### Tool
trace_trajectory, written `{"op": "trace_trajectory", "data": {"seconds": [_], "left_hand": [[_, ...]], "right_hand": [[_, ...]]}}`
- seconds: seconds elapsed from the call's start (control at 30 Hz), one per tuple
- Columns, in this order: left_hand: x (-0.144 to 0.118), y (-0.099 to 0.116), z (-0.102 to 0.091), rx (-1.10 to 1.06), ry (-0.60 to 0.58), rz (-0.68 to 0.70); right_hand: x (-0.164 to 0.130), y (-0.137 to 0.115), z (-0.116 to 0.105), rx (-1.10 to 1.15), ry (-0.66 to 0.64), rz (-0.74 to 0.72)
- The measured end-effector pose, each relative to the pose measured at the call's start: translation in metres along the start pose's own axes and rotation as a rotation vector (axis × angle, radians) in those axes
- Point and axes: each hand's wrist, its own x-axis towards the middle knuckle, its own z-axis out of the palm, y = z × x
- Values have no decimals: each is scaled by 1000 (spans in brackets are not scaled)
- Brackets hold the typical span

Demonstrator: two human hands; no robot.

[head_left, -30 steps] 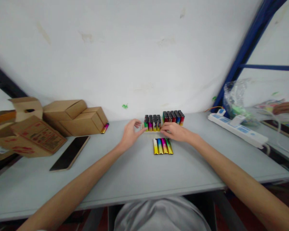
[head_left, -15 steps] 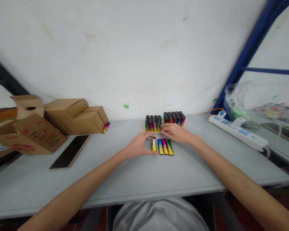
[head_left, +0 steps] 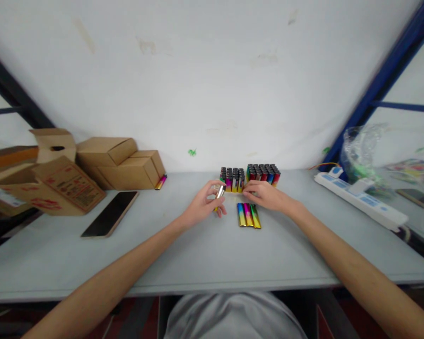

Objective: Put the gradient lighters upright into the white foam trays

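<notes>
My left hand [head_left: 203,207] pinches one lighter [head_left: 219,194]; my right hand [head_left: 265,195] rests, fingers relaxed, touching the far tray of lighters [head_left: 249,177].

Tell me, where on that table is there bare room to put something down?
Bare table runs along the near edge, between the phone and the three flat lighters, and again between those lighters and the power strip. It is crowded at the upright lighters, both hands and the left-hand boxes.
</notes>
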Motion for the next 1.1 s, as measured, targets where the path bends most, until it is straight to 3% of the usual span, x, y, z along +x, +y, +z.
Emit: {"op": "trace_trajectory", "data": {"seconds": [0.2,0.47,0.7,0.9,1.1], "left_hand": [[-2,7,1,-19,5,17],[2,1,-1,14,36,-15],[1,9,0,23,53,-32],[1,10,-1,7,64,-36],[2,8,-1,-8,68,-41]], "right_hand": [[1,1,0,4,5,-2],[-2,8,1,24,28,-29],[0,14,12,223,237,253],[6,9,29,207,268,307],[11,-1,22,87,374,334]]}}
